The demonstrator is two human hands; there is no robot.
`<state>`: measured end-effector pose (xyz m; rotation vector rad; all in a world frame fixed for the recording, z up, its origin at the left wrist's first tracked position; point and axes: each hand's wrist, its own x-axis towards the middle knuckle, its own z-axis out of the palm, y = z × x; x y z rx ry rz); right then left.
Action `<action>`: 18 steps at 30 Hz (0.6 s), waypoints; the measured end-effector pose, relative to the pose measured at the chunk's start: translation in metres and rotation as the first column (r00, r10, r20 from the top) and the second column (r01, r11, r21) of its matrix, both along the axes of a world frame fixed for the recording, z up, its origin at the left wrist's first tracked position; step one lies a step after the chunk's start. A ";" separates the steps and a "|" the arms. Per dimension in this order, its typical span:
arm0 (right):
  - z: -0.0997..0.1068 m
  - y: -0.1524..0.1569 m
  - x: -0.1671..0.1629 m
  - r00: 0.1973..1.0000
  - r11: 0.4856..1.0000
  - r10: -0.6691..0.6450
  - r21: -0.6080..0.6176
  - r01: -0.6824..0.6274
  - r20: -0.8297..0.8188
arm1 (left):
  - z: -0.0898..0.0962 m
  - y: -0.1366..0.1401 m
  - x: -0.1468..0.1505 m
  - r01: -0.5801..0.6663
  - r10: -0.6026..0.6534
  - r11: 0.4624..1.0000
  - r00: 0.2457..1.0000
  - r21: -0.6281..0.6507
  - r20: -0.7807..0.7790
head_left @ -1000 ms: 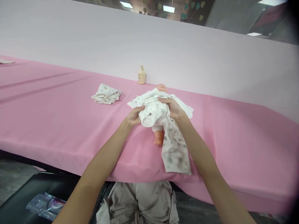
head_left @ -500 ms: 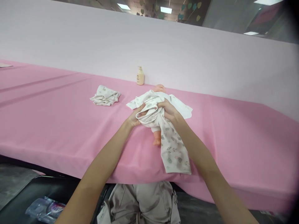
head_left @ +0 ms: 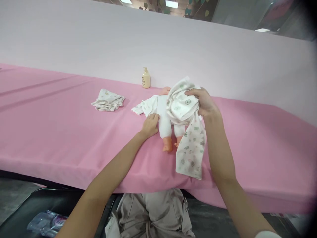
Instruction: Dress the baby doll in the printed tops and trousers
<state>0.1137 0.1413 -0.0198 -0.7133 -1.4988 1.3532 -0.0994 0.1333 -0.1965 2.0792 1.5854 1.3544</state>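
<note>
A baby doll (head_left: 162, 112) in a white body lies on its back on the pink-covered table (head_left: 74, 142), feet toward me. A white printed baby top (head_left: 148, 105) lies at its left side. My right hand (head_left: 204, 100) grips white printed baby trousers (head_left: 184, 105), bunched above the doll's chest. One trouser leg hangs down over the doll's foot at the right. My left hand (head_left: 150, 125) rests against the doll's hip near the top's lower edge, fingers curled. What its fingertips hold, if anything, is hidden. The bunched cloth covers most of the doll's head.
A folded stack of printed baby clothes (head_left: 108, 100) lies to the left. A cream pump bottle (head_left: 146, 78) stands at the back against the white wall (head_left: 74, 43). Below the table edge is a black chair (head_left: 27, 201) with a clear plastic bottle (head_left: 46, 223).
My right hand has lifted the baby trousers up and to the right, uncovering the doll's body and legs. My left hand has let go of them and come down beside the doll's hip.
</note>
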 end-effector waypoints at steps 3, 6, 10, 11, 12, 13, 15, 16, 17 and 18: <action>0.002 0.004 0.013 0.976 0.977 -0.188 0.123 0.174 0.113 | 0.005 -0.008 0.009 0.012 0.069 0.976 0.930 0.218 -0.361; 0.000 0.009 0.022 0.911 0.938 -0.313 0.241 0.251 0.269 | 0.014 -0.012 0.016 0.212 -0.022 0.932 0.841 0.293 -0.540; -0.003 0.015 0.032 0.709 0.881 -0.419 0.444 0.165 0.567 | 0.017 -0.015 0.023 0.442 -0.254 0.862 0.802 0.250 -0.541; -0.003 0.015 0.033 0.633 0.872 -0.430 0.478 0.105 0.644 | 0.016 -0.016 0.024 0.445 -0.288 0.863 0.822 0.238 -0.492; -0.003 0.015 0.033 0.559 0.871 -0.421 0.490 0.029 0.715 | 0.016 -0.017 0.025 0.423 -0.304 0.878 0.854 0.223 -0.422; -0.002 0.013 0.032 0.498 0.878 -0.386 0.474 -0.059 0.777 | 0.015 -0.017 0.026 0.371 -0.294 0.905 0.899 0.207 -0.326; 0.000 0.006 0.028 0.438 0.888 -0.256 0.388 -0.245 0.862 | 0.016 -0.017 0.027 0.176 -0.170 0.967 0.984 0.182 -0.047; 0.002 0.000 0.024 0.437 0.879 -0.170 0.337 -0.339 0.883 | 0.018 -0.016 0.027 0.060 -0.081 0.983 0.990 0.173 0.117; 0.004 -0.006 0.021 0.445 0.855 -0.075 0.287 -0.432 0.892 | 0.021 -0.015 0.026 -0.046 -0.001 0.985 0.962 0.164 0.274; 0.006 -0.013 0.017 0.457 0.819 0.027 0.243 -0.521 0.889 | 0.024 -0.015 0.025 -0.122 0.052 0.981 0.910 0.148 0.411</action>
